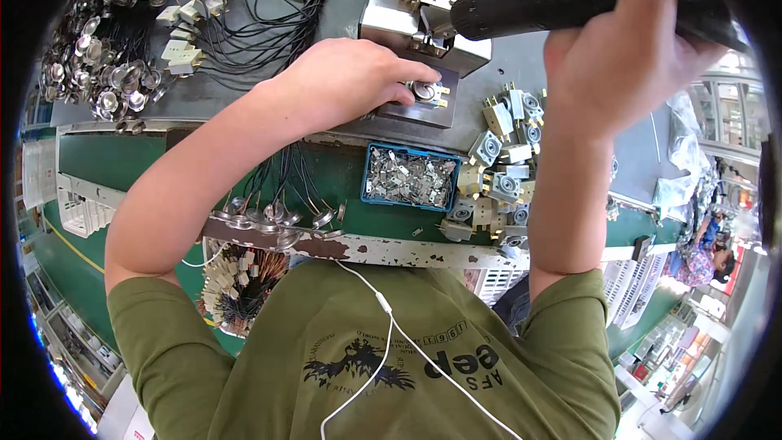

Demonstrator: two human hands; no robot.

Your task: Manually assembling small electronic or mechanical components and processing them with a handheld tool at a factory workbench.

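Observation:
My left hand (346,81) reaches across the bench, with its index finger and thumb closed on a small part with a round metal face and brass prongs (440,96). That part sits on a dark metal block (419,118). Raised on the right, my right hand (619,57) is wrapped round a thick black handle (529,4). The handle's far end meets a metal fixture (436,4) just beyond the block. Whether the two are joined I cannot tell.
Black-wired white connectors (183,57) and round metal caps (106,73) heap up at the left. A blue tray (410,202) of small metal terminals lies in front of me. Several pale square sockets (497,187) are piled right of it. Wired caps (273,216) hang near the bench edge.

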